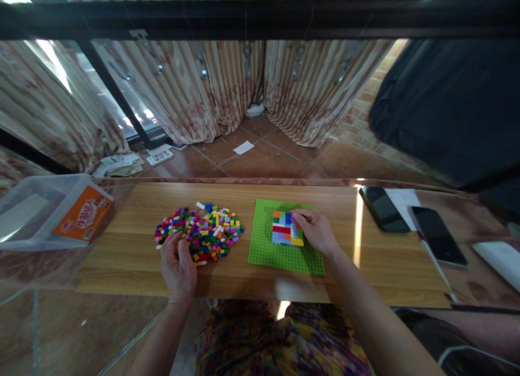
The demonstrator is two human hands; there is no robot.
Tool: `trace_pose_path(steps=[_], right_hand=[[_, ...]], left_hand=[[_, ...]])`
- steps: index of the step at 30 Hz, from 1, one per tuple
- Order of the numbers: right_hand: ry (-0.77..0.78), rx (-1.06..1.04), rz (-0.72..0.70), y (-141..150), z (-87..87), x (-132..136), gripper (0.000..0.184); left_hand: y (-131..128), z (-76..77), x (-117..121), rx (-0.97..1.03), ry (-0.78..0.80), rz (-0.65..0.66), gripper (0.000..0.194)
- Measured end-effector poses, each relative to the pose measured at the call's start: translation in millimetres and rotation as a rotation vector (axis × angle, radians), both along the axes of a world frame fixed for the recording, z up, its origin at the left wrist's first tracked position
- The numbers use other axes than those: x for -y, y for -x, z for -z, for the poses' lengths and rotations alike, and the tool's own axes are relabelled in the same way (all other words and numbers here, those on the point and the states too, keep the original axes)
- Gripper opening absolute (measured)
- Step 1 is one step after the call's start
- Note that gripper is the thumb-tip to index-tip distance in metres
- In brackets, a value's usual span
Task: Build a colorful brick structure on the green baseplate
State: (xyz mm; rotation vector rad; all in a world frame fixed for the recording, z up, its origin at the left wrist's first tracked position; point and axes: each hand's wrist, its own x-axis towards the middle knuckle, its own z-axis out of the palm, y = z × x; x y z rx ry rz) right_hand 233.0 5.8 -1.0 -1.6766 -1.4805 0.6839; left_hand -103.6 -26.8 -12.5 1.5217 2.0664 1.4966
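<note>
My right hand (314, 229) is at the upper right corner of a multicoloured square of toy building bricks (281, 230). Its thumb and index finger are pinched on a toy brick there, mostly hidden by the fingertips. The square is set on a green studded baseplate (264, 257) and has red, blue, white, orange and yellow bricks. My left hand (179, 265) rests at the near left edge of a loose pile of small toy bricks (213, 229). Its fingers are loosely bent, with a gap between thumb and index finger, and no brick shows in them.
A clear plastic box (44, 208) with an orange label stands left of the wooden board (122, 257). Two dark phones (384, 209) lie at the right beside white paper (404, 202). Behind the table are a black bar (260, 19) and striped curtains (227, 94).
</note>
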Motion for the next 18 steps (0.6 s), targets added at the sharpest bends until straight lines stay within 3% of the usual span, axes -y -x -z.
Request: trace_pose_path(steps=[7, 18], right_hand=[[0.062, -0.092, -0.013, -2.9, -2.8, -3.5, 0.028], [0.039, -0.042, -0.026, -0.4, -3.9, 3.5, 0.035]], left_hand=[[-1.1, 0.9, -0.1, 0.003, -0.017, -0.008, 0.031], [-0.4, 4.3, -0.6, 0.019, -0.042, 0.012, 0.033]])
